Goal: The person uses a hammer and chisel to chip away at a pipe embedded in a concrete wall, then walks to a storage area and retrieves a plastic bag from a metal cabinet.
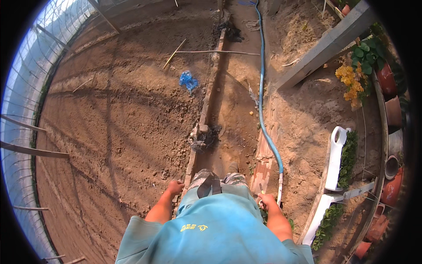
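Head view showed the person from above, in a blue-green shirt [211, 233] and patterned trousers, standing over a narrow earth path [235, 101]. Out to one side, the left hand [176, 187] hung above the tilled soil [140, 127], near the low brick edging [212, 92] of the path; its fingers were drawn in toward the thumb, but whether they closed on anything I could not tell. The right hand [266, 201] had a narrow grip on a small slender object [261, 189], pale yellowish, which stuck up from the fingers; it was too small to identify. This object was just left of the pale end of a long blue hose [262, 92], which ran along the path's right side and curved toward the person. On the soil beyond the left hand lay a crumpled piece of blue plastic [188, 81], and farther up a thin stick [215, 51] crossed the path. To the right, a grey post [325, 44] slanted across the upper corner, near yellow flowers [351, 83]. Below them stood a white planter [335, 163] with green leaves [348, 156] along it, and reddish pots [391, 191] lined the far right rim.
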{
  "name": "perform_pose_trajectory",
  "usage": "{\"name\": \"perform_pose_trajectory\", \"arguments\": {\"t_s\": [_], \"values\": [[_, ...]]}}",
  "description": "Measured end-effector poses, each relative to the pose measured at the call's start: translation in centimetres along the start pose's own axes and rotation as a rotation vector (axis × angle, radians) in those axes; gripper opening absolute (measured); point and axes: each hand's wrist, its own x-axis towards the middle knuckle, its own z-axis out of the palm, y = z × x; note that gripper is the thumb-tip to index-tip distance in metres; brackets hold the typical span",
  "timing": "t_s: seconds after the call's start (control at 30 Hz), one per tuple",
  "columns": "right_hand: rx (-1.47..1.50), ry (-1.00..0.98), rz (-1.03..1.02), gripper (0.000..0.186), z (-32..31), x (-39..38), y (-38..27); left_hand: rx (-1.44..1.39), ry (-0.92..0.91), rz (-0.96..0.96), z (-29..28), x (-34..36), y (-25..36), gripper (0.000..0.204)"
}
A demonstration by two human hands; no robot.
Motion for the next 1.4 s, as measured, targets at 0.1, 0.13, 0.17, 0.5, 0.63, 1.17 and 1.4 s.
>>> {"name": "perform_pose_trajectory", "arguments": {"t_s": [0.1, 0.13, 0.17, 0.5, 0.63, 1.17, 1.4], "values": [[-0.097, 0.078, -0.182, 0.033, -3.7, 0.6, -16.0, -0.253, 0.016, -0.013, 0.5, 0.7, 7.6, 0.037], [-0.188, 0.121, -0.213, 0.035, -4.4, 0.4, -21.2, -0.339, 0.044, -0.010, 0.1, 1.6, 10.1, 0.039], [-0.095, 0.111, -0.321, 0.035, -4.5, 1.8, -25.0, -0.346, -0.016, -0.042, -0.7, 3.8, 10.6, 0.038], [0.232, -0.060, -0.126, 0.026, -1.4, 11.0, -51.4, -0.146, -0.099, 0.009, -6.7, 26.7, 34.8, 0.028], [0.250, 0.033, 0.160, 0.028, -1.6, 12.0, -55.7, -0.146, -0.077, 0.008, -12.0, 34.9, 51.9, 0.031], [0.300, -0.057, 0.028, 0.029, 0.7, 23.2, -95.3, -0.100, -0.058, 0.363, -23.7, 62.8, 99.1, 0.029], [0.292, -0.040, 0.020, 0.026, -4.6, 24.6, -117.6, -0.010, -0.046, 0.107, -27.9, 65.7, 113.1, 0.026]]}}
